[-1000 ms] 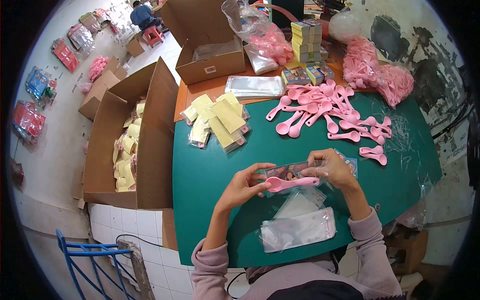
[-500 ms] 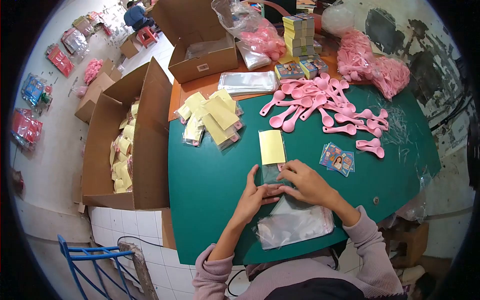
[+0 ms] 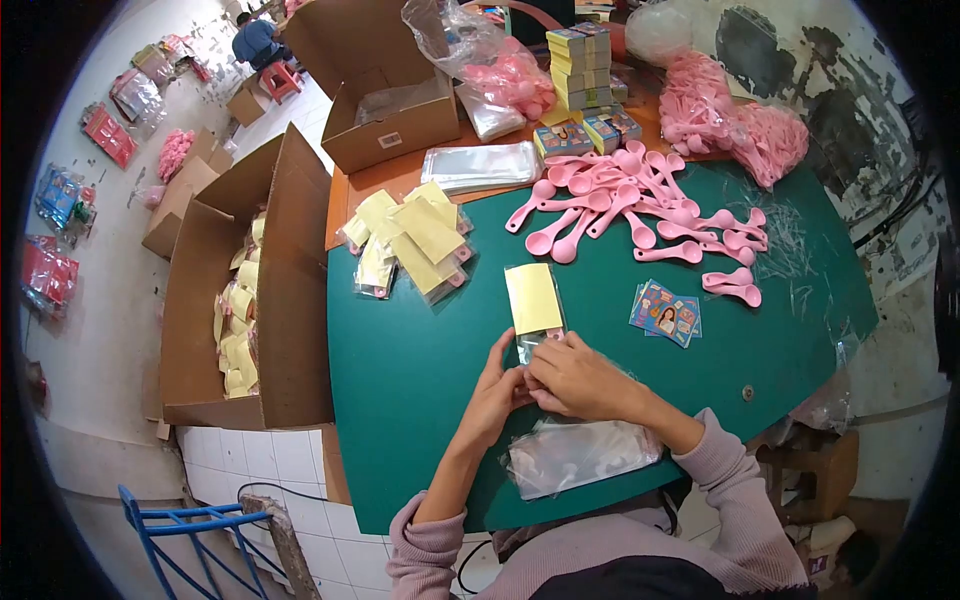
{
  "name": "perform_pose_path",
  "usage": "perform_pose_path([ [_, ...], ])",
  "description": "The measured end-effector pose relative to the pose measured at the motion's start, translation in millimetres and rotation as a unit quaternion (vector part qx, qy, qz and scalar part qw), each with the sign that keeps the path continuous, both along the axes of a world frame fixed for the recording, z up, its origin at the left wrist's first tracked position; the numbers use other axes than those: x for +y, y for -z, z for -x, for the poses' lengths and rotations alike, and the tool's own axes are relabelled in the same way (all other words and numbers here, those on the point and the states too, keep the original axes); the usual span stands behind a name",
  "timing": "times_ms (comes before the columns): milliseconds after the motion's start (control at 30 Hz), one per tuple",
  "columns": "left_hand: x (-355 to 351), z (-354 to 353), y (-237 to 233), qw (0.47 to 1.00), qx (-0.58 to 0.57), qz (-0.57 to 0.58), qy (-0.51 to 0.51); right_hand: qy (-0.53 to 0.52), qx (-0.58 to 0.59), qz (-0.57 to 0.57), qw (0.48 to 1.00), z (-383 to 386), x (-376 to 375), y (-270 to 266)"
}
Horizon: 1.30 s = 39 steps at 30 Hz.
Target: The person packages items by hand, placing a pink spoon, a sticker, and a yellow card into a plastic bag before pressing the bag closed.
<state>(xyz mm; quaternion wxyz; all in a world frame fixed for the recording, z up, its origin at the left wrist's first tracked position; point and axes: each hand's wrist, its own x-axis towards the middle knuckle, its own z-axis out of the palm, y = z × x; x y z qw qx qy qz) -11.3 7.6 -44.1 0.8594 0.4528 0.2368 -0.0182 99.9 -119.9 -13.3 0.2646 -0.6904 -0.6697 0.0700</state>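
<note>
A clear plastic packet with a yellow card (image 3: 534, 298) lies on the green table, a bit of pink spoon showing below the card. Both hands meet at the packet's near end. My left hand (image 3: 493, 398) has its fingers around the left edge there, with the index finger stretched along it. My right hand (image 3: 575, 377) is closed over the same end in a pinch, its fingertips on the plastic. Nearer my body lies a stack of empty clear bags (image 3: 585, 460). Small blue printed cards (image 3: 665, 313) sit to the right of the packet.
Pink spoons (image 3: 600, 200) are spread at the back right. Packets with yellow cards (image 3: 420, 235) are piled back left. A large open carton (image 3: 295, 290) stands beside the table, holding similar packets. Banded card stacks (image 3: 580, 65) and bagged spoons (image 3: 700, 105) are at the back.
My hands have drawn together at the packet's near end, my right hand moving left over it. The plastic there is now gathered under my fingers. The whole view has shifted slightly.
</note>
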Motion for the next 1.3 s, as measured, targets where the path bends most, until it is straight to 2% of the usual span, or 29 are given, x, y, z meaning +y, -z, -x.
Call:
perform_pose_path([
  [33, 2.3, -0.8, 3.0, 0.999, 0.008, -0.035, 0.012, 0.0, 0.001, 0.0, 1.0, 1.1, -1.3, -0.3],
  [100, 1.0, -0.4, 1.2, 0.997, 0.016, -0.072, 0.023, 0.002, -0.103, -0.007, 0.995, 2.1, -3.9, -1.0],
  [167, -7.5, 0.2, -6.6, 0.992, -0.003, -0.128, -0.011, 0.02, -0.066, -0.027, 0.997, -2.9, -3.9, -3.5],
  [300, -7.3, 0.7, -8.8, 0.995, -0.036, -0.098, 0.001, 0.045, 0.02, -0.06, 0.997, -9.0, -4.1, -0.4],
  [400, -4.5, 1.9, -10.5, 0.993, -0.037, -0.11, 0.028, 0.038, 0.018, 0.0, 0.999, -6.0, -3.4, 3.0],
  [533, -2.9, 1.6, -10.2, 0.997, -0.015, -0.068, 0.024, 0.029, 0.008, -0.035, 0.999, -3.8, -0.3, 9.8],
  [600, -2.5, -0.1, -10.4, 0.997, 0.009, -0.069, 0.016, 0.032, -0.106, -0.037, 0.993, -0.7, 0.4, 8.5],
  [733, -3.9, -4.1, -7.5, 0.995, 0.018, -0.094, 0.005, 0.012, -0.142, -0.072, 0.987, 1.4, 1.0, 14.1],
  [833, -3.3, -6.7, -3.7, 0.99, 0.018, -0.138, -0.003, 0.001, -0.077, -0.063, 0.995, -1.6, -6.0, 13.1],
  [900, -2.0, -8.3, -5.9, 0.987, 0.017, -0.159, -0.012, -0.044, 0.108, -0.02, 0.993, -6.7, -15.1, 3.6],
  [933, -2.0, -8.1, -12.0, 0.993, 0.006, -0.115, -0.026, -0.045, 0.107, -0.02, 0.993, -13.7, -22.0, -2.5],
  [1000, -0.2, -6.7, -17.9, 0.997, -0.004, -0.071, -0.037, -0.008, 0.323, 0.026, 0.946, -38.2, -43.2, -16.3],
  [1067, 2.0, -5.7, -19.3, 0.996, 0.019, -0.078, 0.029, 0.017, 0.358, 0.005, 0.934, -79.3, -74.2, -27.7],
  [1100, 2.0, -5.2, -19.1, 0.996, 0.018, -0.077, 0.029, 0.07, 0.451, 0.005, 0.89, -98.5, -92.2, -40.2],
  [1167, 1.5, -4.3, -18.5, 0.996, 0.011, -0.081, 0.04, 0.143, 0.442, 0.011, 0.885, -163.1, -133.4, -44.2],
  [1233, 0.8, -3.0, -12.7, 0.995, -0.001, -0.085, 0.051, 0.34, 0.337, 0.002, 0.878, -220.3, -169.6, -50.8],
  [1267, 0.5, -3.4, -10.8, 0.994, -0.013, -0.092, 0.062, 0.338, 0.334, 0.002, 0.88, -215.2, -167.6, -55.0],
  [1300, 0.2, -3.9, -10.6, 0.994, -0.018, -0.093, 0.056, 0.372, 0.416, -0.054, 0.828, -201.5, -160.5, -61.4],
])
